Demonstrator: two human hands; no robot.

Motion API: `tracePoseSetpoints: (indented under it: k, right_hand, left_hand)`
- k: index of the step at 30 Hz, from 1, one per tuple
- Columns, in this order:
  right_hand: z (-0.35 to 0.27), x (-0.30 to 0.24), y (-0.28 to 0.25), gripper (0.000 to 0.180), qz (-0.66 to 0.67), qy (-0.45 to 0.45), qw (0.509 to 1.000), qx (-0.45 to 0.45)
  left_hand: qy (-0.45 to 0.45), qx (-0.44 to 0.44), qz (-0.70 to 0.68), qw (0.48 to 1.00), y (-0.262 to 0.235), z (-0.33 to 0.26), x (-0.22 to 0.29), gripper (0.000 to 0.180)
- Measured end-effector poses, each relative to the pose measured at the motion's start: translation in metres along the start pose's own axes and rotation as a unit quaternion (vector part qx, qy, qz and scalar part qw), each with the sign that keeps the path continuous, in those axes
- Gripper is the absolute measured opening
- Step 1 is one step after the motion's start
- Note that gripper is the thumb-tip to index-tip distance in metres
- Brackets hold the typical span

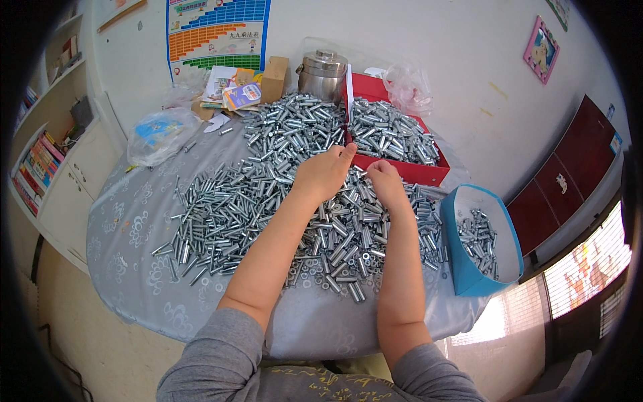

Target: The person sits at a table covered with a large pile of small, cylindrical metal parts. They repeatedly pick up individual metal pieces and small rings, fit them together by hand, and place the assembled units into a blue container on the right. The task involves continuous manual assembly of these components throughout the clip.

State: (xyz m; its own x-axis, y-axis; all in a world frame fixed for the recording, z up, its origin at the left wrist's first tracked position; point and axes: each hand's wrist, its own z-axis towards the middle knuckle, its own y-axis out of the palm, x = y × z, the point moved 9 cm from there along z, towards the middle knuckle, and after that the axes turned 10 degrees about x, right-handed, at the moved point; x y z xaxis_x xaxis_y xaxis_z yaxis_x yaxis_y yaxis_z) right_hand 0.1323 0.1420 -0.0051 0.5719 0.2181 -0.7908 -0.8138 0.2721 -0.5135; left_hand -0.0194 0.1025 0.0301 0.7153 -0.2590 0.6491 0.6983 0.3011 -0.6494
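My left hand (323, 175) is over the middle of a big pile of silvery metal bolts and sleeves (228, 208). Its thumb points up and away from me, and its fingers are closed, mostly hidden behind the hand. Close to its right, my right hand (386, 182) is curled in a pinch in front of the red box (400, 169). What either hand holds is too small or hidden to make out. Bolts with sleeves (388, 127) fill the red box. Loose nuts and washers (308, 276) lie along the pile's near edge.
A blue bin (469, 268) partly filled with metal parts stands at the right table edge. Behind the pile are a steel pot (323, 75), booklets (231, 90) and a clear plastic bag (410, 87). Another plastic bag (161, 137) lies at left on the grey tablecloth (134, 268).
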Motion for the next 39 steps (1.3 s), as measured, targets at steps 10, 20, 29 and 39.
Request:
tracePoseSetpoints:
  k: [10, 20, 29, 39]
  right_hand:
    - [-0.026, -0.04, 0.036, 0.024, 0.199, -0.018, 0.963, -0.183]
    - [-0.027, -0.044, 0.024, 0.022, 0.171, -0.044, 0.97, -0.165]
    - [-0.012, 0.001, -0.037, 0.033, -0.034, 0.033, 0.999, -0.023]
    - [-0.028, -0.015, -0.155, 0.034, -0.177, 0.0, 0.973, 0.151]
  left_hand:
    - [-0.01, -0.042, -0.022, 0.999, 0.011, -0.001, 0.005, 0.071]
    - [0.011, 0.009, -0.052, 0.999, 0.003, -0.001, 0.008, 0.074]
    - [-0.035, 0.006, 0.091, 0.995, 0.004, 0.003, -0.017, 0.07]
    - [0.047, 0.042, 0.084, 0.994, 0.0, 0.002, 0.008, 0.055]
